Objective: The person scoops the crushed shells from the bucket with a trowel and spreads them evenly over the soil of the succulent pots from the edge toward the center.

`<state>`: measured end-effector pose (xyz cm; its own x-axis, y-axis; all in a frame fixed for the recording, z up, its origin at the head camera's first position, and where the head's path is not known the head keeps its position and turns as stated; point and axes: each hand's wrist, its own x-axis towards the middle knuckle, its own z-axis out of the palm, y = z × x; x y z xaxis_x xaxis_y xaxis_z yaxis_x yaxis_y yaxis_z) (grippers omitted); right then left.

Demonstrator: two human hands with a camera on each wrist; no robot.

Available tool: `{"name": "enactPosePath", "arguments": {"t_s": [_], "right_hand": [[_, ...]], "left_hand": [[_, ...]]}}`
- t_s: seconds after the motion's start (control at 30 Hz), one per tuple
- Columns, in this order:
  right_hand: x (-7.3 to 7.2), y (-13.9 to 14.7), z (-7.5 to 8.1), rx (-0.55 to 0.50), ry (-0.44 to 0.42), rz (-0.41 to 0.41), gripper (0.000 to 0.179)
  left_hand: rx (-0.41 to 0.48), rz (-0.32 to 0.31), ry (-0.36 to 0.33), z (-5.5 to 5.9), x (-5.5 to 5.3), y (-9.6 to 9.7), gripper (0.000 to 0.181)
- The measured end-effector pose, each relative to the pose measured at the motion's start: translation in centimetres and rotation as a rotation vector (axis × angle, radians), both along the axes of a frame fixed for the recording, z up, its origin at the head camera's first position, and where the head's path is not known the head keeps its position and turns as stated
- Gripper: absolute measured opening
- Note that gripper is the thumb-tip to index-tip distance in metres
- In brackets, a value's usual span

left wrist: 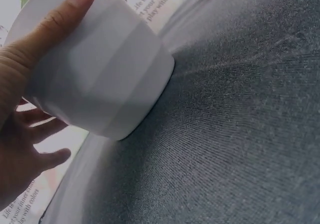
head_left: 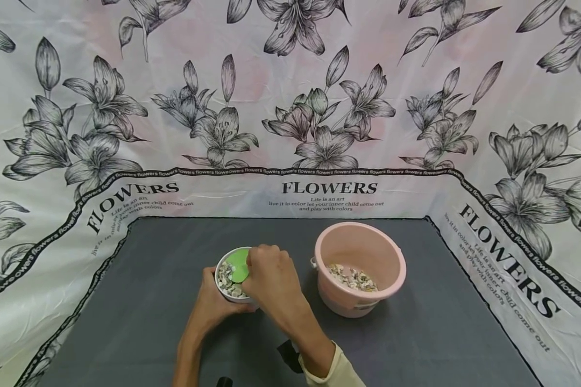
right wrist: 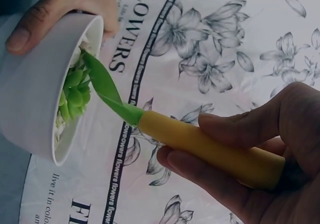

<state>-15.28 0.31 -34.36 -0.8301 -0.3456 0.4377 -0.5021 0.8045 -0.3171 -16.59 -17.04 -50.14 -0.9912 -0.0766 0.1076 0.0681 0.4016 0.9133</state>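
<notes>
A white plant pot [left wrist: 110, 69] stands on the grey cloth, with pale pebbles [head_left: 227, 282] inside it. My left hand [head_left: 218, 303] grips the pot from the left, the thumb lying along its side. Green succulent leaves [right wrist: 75, 94] show at the pot's mouth in the right wrist view. My right hand [head_left: 276, 282] holds a small trowel [right wrist: 195, 146] by its yellow handle. The trowel's green blade [head_left: 239, 264] reaches over the rim, its tip among the pebbles beside the leaves.
To the right of the pot stands a pink bucket [head_left: 334, 301] with more pebbles [head_left: 353, 279] at its bottom. White cloth printed with flowers [head_left: 329, 145] rises behind and along both sides of the grey surface [head_left: 440, 333]. A small black object [head_left: 224, 382] shows at the near edge.
</notes>
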Motion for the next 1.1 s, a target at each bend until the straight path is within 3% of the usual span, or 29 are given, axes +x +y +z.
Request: {"name": "enactPosePath", "arguments": {"t_s": [0.37, 0.57, 0.7, 0.8, 0.93, 1.1], "right_hand": [[-0.1, 0.3, 0.1, 0.009, 0.120, -0.065, 0.022], [-0.2, 2.9, 0.0, -0.191, 0.088, -0.040, 0.015], [0.3, 6.8, 1.1, -0.345, 0.055, -0.120, 0.008], [0.6, 11.3, 2.6, -0.390, 0.033, -0.186, 0.011], [0.9, 17.8, 3.8, -0.375, -0.014, -0.229, 0.011], [0.3, 23.3, 2.6, -0.278, -0.083, -0.249, 0.009]], "left_hand": [[-0.019, 0.022, -0.001, 0.1, 0.2, -0.1, 0.109], [-0.041, 0.043, 0.008, 0.0, 0.6, 0.3, 0.114], [-0.047, 0.055, 0.014, 0.0, 0.4, 0.4, 0.117], [-0.033, 0.057, 0.019, 0.1, 0.4, 0.4, 0.119], [-0.041, 0.059, 0.024, 0.1, 0.5, 0.3, 0.118], [-0.055, 0.058, 0.017, 0.2, 0.4, -0.1, 0.116]]}}
